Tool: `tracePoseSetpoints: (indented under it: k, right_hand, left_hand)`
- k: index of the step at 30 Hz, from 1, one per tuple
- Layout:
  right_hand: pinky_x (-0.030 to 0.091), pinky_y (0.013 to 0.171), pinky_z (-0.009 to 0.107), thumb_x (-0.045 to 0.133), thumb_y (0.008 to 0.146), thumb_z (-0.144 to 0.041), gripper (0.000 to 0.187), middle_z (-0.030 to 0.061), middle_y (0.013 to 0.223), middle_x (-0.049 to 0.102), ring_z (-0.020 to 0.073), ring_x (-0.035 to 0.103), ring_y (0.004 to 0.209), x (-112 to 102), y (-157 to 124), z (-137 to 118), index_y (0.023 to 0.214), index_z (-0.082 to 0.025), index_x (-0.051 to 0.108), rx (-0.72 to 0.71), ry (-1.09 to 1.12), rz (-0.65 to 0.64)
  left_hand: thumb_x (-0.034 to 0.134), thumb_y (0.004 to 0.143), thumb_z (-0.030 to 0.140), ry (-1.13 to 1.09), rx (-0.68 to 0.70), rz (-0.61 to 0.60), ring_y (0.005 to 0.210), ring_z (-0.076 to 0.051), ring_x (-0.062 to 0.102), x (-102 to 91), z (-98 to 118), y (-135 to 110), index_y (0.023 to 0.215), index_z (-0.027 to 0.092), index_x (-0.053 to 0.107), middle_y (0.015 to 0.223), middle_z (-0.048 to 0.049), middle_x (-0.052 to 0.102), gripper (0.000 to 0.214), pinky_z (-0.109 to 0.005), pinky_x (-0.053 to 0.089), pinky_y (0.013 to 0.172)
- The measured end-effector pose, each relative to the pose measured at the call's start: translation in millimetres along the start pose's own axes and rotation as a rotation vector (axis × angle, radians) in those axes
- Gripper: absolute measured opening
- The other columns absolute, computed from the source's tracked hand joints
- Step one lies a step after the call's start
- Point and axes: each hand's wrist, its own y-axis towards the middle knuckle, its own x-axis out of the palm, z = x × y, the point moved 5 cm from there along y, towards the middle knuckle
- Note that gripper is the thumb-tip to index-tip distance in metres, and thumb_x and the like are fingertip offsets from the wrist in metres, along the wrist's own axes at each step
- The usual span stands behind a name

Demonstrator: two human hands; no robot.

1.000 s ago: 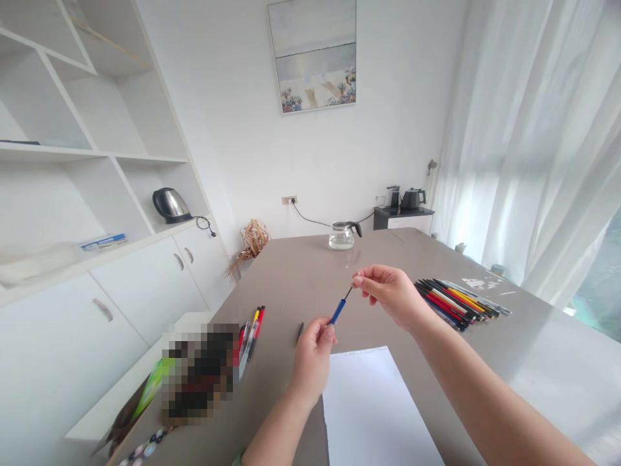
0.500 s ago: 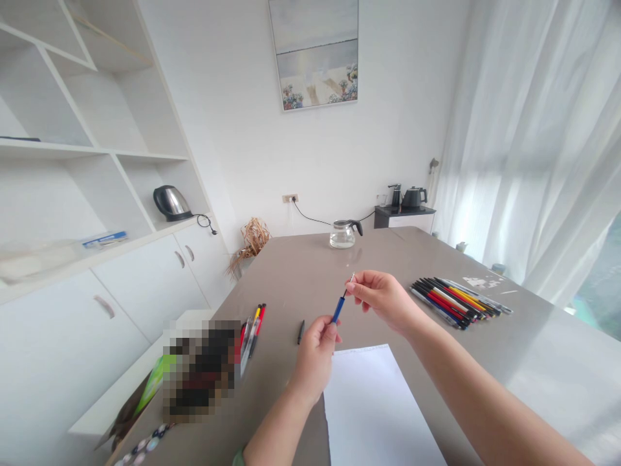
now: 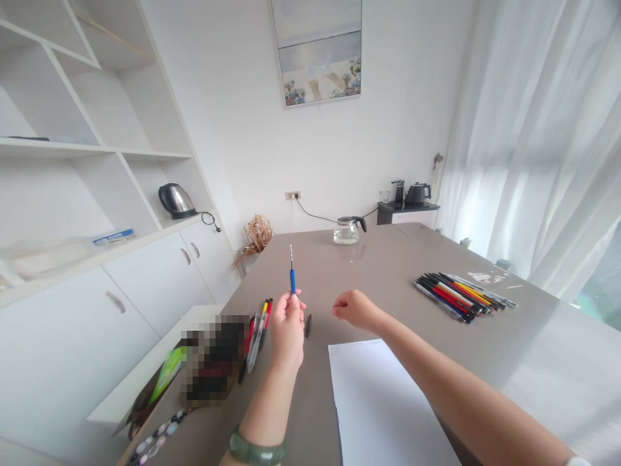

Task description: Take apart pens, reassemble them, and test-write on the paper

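Head view showed the blue pen part held upright, thin tip up, in the left hand, pinched at its lower end between fingertips and raised above the table. The right hand was curled into a loose fist just to the right, low over the table, apart from the blue piece; whether it held anything small I could not tell. Between the two hands lay one short dark piece on the table. Below the right forearm lay one white sheet.

To the left of the left hand was a small bunch of pens, roughly four or five, red, yellow and dark among them, too overlapped to count surely. Far to the right was a bigger fanned row of pens, a dozen or so, black, red and yellow. At the far end stood one glass jug. One bead string lay at the near left corner.

My worry was the grip: pinched only at the bottom, the tall thin piece could tip or slip from the fingertips and roll off the near table edge. The dark piece lay close to both wrists, so a careless sweep could knock it away too.
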Motion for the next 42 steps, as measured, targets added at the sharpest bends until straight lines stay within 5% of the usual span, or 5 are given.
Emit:
tracePoseSetpoints:
  k: [9, 15, 25, 32, 42]
  right_hand:
    - [0.04, 0.057, 0.03, 0.059, 0.057, -0.045, 0.032, 0.0112, 0.075, 0.063, 0.0252, 0.058, 0.072, 65.8, 30.8, -23.8, 0.07, -0.016, 0.063, 0.073, -0.267, -0.003]
    - [0.039, 0.052, 0.026, 0.059, 0.056, -0.025, 0.015, 0.0097, 0.07, 0.064, 0.0229, 0.059, 0.066, 71.8, 30.0, -22.6, 0.066, -0.014, 0.061, 0.093, -0.209, 0.02]
    - [0.041, 0.045, 0.019, 0.036, 0.077, -0.045, 0.033, 0.0042, 0.067, 0.059, 0.0094, 0.052, 0.05, -41.5, -12.0, -3.4, 0.075, -0.016, 0.051, -0.042, 0.255, 0.21]
    - [0.04, 0.044, 0.02, 0.052, 0.071, -0.042, 0.026, 0.0032, 0.064, 0.06, 0.009, 0.05, 0.048, -119.9, -64.9, -16.4, 0.075, -0.016, 0.049, -0.229, 0.641, 0.458]
    - [0.042, 0.048, 0.022, 0.05, 0.073, -0.042, 0.025, 0.0066, 0.076, 0.063, 0.0125, 0.057, 0.058, -144.1, -86.9, -24.2, 0.075, -0.017, 0.047, -0.266, 0.565, 0.503]
  left_hand:
    - [0.044, 0.076, 0.042, 0.058, 0.04, 0.045, 0.049, -0.005, 0.038, -9.5, -1.0, 5.6, 0.098, 0.019, 0.052, 0.068, 0.0021, 0.047, 0.033, -0.015, 0.029, 0.041]
    - [0.044, 0.076, 0.042, 0.075, 0.031, 0.016, 0.047, -0.005, 0.037, -6.0, -2.5, 3.5, 0.098, 0.02, 0.053, 0.066, 0.0029, 0.047, 0.033, -0.015, 0.028, 0.041]
    - [0.042, 0.077, 0.044, 0.093, -0.064, -0.233, 0.049, -0.006, 0.035, 24.2, -8.0, -20.8, 0.096, 0.019, 0.054, 0.065, 0.0019, 0.046, 0.034, -0.016, 0.027, 0.042]
    - [0.044, 0.076, 0.044, 0.105, -0.17, -0.425, 0.048, -0.007, 0.034, 53.0, -15.6, -47.7, 0.097, 0.018, 0.054, 0.064, 0.001, 0.047, 0.036, -0.018, 0.026, 0.042]
    - [0.044, 0.075, 0.047, 0.156, -0.223, -0.487, 0.05, -0.007, 0.036, 64.6, -11.7, -61.0, 0.099, 0.017, 0.054, 0.065, 0.0005, 0.047, 0.04, -0.019, 0.027, 0.045]
